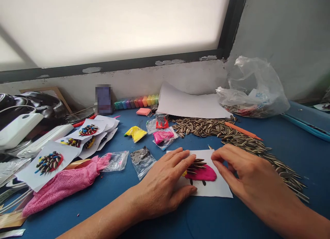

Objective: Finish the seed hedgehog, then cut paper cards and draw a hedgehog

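Observation:
A white sheet of paper [216, 191] lies on the blue table, bearing a flat magenta clay shape [206, 173]. Sunflower seeds [197, 166] stick out of the clay's left part, and a bit of yellow shows beside my left fingers. Two small dark clay pieces [204, 183] touch its lower edge. My left hand [170, 178] rests flat over the paper's left side, fingers stretched out and partly hiding the clay. Above the sheet's right side, my right hand [244, 170] has thumb and forefinger pinched together; a sunflower seed [210, 147] shows at the fingertips.
Loose sunflower seeds [201, 127] spread behind and right, with an orange tool [243, 130] across them. Clay packets, yellow [135, 133] and black [140, 155], lie left of centre. Farther left are seed-covered paper pictures [69, 153] and a pink cloth [64, 180]. A plastic bag [270, 94] stands back right.

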`<state>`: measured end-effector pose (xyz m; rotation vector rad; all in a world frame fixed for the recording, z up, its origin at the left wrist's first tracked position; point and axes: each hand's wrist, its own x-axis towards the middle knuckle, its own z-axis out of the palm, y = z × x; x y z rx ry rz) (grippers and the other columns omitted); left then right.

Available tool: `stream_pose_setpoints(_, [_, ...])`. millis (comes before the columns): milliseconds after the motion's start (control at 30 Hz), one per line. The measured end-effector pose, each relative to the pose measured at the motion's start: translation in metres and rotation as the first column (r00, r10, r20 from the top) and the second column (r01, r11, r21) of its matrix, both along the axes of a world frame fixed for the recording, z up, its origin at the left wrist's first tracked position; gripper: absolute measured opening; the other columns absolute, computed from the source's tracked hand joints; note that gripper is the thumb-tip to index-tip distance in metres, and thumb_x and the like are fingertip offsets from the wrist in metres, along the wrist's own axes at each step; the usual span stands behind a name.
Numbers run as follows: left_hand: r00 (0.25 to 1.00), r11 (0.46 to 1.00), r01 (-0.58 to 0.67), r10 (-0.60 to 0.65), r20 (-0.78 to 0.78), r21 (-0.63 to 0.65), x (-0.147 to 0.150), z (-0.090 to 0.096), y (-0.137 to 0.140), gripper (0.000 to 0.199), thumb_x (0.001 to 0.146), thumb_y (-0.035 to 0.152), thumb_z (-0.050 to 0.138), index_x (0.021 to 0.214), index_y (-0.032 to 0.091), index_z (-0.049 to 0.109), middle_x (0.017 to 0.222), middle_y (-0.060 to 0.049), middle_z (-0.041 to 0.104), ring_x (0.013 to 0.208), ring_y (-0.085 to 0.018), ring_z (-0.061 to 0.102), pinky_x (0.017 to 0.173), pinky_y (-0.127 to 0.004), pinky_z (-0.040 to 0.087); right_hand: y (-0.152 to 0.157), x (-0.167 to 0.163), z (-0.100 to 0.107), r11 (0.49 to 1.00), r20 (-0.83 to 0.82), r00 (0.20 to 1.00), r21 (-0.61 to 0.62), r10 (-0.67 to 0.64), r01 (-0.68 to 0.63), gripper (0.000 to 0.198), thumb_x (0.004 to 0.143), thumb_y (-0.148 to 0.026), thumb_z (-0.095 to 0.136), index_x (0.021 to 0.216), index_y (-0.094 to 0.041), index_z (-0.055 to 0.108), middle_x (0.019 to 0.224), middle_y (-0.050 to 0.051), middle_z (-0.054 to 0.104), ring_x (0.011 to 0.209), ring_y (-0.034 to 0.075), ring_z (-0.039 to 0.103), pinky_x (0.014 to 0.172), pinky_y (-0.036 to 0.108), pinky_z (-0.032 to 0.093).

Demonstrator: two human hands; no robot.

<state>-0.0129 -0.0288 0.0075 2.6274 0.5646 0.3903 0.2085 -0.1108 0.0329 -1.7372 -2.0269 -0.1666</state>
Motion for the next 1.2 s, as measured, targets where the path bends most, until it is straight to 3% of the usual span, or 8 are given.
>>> stream_pose_setpoints(367, [1.000, 1.000, -0.011, 0.011, 0.010, 0.001, -0.001, -0.002, 0.000, 0.069, 0.096, 0.042, 0.059, 0.152, 0.016, 0.029, 0.156, -0.014, 0.040, 0.148, -0.029, 0.032, 0.121, -0.050, 0.032, 0.012, 0.046, 0.000, 0.971, 0.112, 0.964, 0.030, -0.240, 0.239, 0.023, 0.091, -0.025, 0.051, 0.089, -0.024, 0.073, 0.094, 0.005, 0.077, 0.068, 0.025, 0.072, 0.051, 0.035, 0.048])
stream_pose_setpoints(500, [1.000, 1.000, -0.019, 0.019, -0.005, -0.018, 0.000, -0.003, 0.000, 0.070, 0.095, 0.041, 0.059, 0.152, 0.015, 0.029, 0.156, -0.014, 0.041, 0.148, -0.029, 0.032, 0.121, -0.051, 0.031, 0.020, 0.048, 0.012, 0.931, 0.184, 0.930, -0.126, -0.317, 0.343, 0.022, 0.090, -0.024, 0.054, 0.087, -0.024, 0.076, 0.094, 0.006, 0.078, 0.070, 0.026, 0.072, 0.053, 0.034, 0.047])
stream_pose_setpoints(600, [1.000, 0.999, -0.016, 0.015, -0.007, -0.033, 0.000, -0.003, 0.001, 0.071, 0.094, 0.039, 0.060, 0.152, 0.015, 0.029, 0.156, -0.014, 0.041, 0.148, -0.030, 0.031, 0.122, -0.052, 0.030, 0.030, 0.039, 0.024, 0.875, 0.253, 0.904, -0.262, -0.344, 0.406, 0.024, 0.093, -0.020, 0.053, 0.089, -0.024, 0.076, 0.103, 0.006, 0.077, 0.087, 0.027, 0.073, 0.062, 0.033, 0.048])
stream_pose_setpoints(667, [1.000, 0.999, -0.014, 0.014, -0.001, -0.045, 0.000, -0.002, 0.000, 0.071, 0.093, 0.037, 0.061, 0.152, 0.015, 0.030, 0.155, -0.014, 0.042, 0.148, -0.030, 0.032, 0.121, -0.052, 0.030, 0.038, 0.032, 0.030, 0.870, 0.266, 0.909, -0.295, -0.322, 0.395, 0.025, 0.094, -0.017, 0.053, 0.088, -0.024, 0.076, 0.102, 0.005, 0.077, 0.100, 0.027, 0.071, 0.068, 0.031, 0.048])
stream_pose_setpoints(800, [1.000, 0.998, -0.015, 0.016, 0.013, -0.060, 0.000, 0.001, -0.001, 0.070, 0.090, 0.035, 0.063, 0.151, 0.015, 0.034, 0.153, -0.014, 0.046, 0.147, -0.032, 0.034, 0.121, -0.052, 0.031, 0.051, 0.020, 0.035, 0.870, 0.269, 0.922, -0.336, -0.279, 0.361, 0.024, 0.093, -0.018, 0.054, 0.082, -0.023, 0.074, 0.091, 0.002, 0.077, 0.088, 0.022, 0.072, 0.063, 0.029, 0.044])
stream_pose_setpoints(1000, [1.000, 0.999, -0.015, 0.015, 0.015, -0.052, 0.002, 0.003, -0.001, 0.070, 0.089, 0.033, 0.065, 0.149, 0.012, 0.036, 0.152, -0.015, 0.046, 0.145, -0.032, 0.036, 0.121, -0.051, 0.032, 0.058, 0.017, 0.023, 0.862, 0.248, 0.944, -0.406, -0.218, 0.305, 0.016, 0.091, -0.030, 0.062, 0.080, -0.023, 0.072, 0.082, 0.002, 0.076, 0.079, 0.021, 0.071, 0.059, 0.028, 0.042])
stream_pose_setpoints(1200, [1.000, 0.999, -0.008, 0.008, 0.004, -0.044, 0.002, 0.005, -0.001, 0.070, 0.089, 0.033, 0.065, 0.149, 0.011, 0.037, 0.152, -0.015, 0.046, 0.145, -0.032, 0.036, 0.121, -0.050, 0.031, 0.062, 0.028, 0.010, 0.878, 0.303, 0.927, -0.352, -0.222, 0.326, 0.019, 0.092, -0.018, 0.056, 0.079, -0.019, 0.069, 0.082, 0.008, 0.075, 0.077, 0.023, 0.070, 0.059, 0.030, 0.040])
